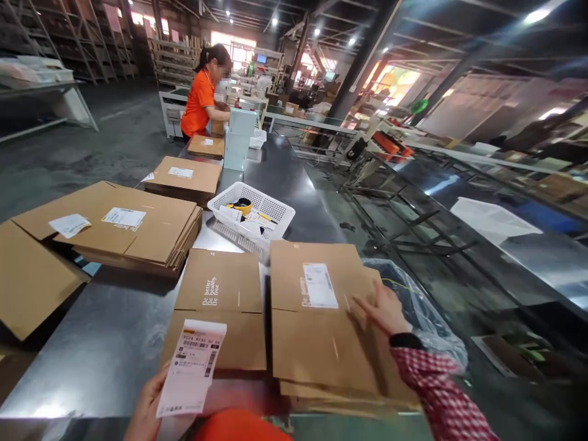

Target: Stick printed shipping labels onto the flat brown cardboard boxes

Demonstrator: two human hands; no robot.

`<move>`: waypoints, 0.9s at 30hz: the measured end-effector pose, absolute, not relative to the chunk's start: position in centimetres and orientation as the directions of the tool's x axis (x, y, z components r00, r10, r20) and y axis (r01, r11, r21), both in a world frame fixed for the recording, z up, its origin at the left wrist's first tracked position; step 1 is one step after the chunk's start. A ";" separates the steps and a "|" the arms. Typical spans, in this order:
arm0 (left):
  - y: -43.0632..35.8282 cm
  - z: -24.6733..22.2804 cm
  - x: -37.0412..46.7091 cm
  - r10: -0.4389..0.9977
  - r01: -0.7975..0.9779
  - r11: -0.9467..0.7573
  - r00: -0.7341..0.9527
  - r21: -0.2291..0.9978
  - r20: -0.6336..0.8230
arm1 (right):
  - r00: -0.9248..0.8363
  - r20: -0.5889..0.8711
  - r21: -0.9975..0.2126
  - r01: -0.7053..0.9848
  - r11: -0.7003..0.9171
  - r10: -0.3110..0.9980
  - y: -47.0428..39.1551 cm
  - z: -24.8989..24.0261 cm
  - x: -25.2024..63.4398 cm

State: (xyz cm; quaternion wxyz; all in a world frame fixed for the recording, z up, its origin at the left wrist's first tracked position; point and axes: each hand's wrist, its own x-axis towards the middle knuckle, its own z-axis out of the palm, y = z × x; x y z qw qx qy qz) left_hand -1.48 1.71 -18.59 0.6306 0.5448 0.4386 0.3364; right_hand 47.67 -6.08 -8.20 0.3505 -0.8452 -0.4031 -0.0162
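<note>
At the lower left my left hand is closed on a printed shipping label, with its fingers along the label's left edge. The label hangs in front of a flat folded carton that bears white lettering. My right hand, fingers stretched out and apart, is over the right part of a stack of flat cartons. Whether its fingertips touch the cardboard I cannot tell. On the stack's top carton is a white label. A dark band and a checked sleeve cover my right wrist and forearm.
A white perforated basket with tape and small items stands beyond the cartons. More labelled carton stacks line the left side of the metal table. Clear plastic lies at right. A person in orange works at the far end.
</note>
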 end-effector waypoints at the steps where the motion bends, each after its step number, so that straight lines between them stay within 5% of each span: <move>1: 1.3 -18.3 -1.0 0.905 0.057 0.182 0.381 0.982 -0.190 | 0.638 0.276 -0.629 0.686 -0.367 0.719 -5.4 -8.1 45.1; 4: 0.4 -18.0 -0.2 0.930 0.088 0.161 0.320 0.983 -0.181 | 0.137 0.237 -0.805 0.582 0.115 0.962 -2.6 -8.7 33.4; 7: -0.3 -18.5 -0.5 0.934 0.120 0.176 0.292 0.977 -0.204 | -0.154 0.245 -0.834 0.469 0.289 0.957 -0.5 -9.6 23.6; 11: -0.7 -18.3 -2.2 0.947 0.135 0.242 0.181 0.961 -0.264 | -0.119 0.112 -0.912 0.382 0.149 0.987 0.1 -10.5 20.7; 16: 0.4 -16.7 -2.0 0.969 -0.061 0.166 0.195 0.984 -0.152 | -0.329 -0.004 -0.932 0.344 0.116 0.944 0.7 -11.5 21.0; 20: 1.7 -16.2 -0.1 0.955 0.101 0.220 0.178 0.970 -0.235 | -0.283 -0.044 -0.931 0.360 0.063 0.958 1.5 -12.8 19.3; 27: 3.0 -17.9 1.0 0.986 0.393 0.138 0.032 0.909 -0.163 | 0.020 -0.087 -0.962 0.258 -0.089 0.996 2.2 -16.3 16.8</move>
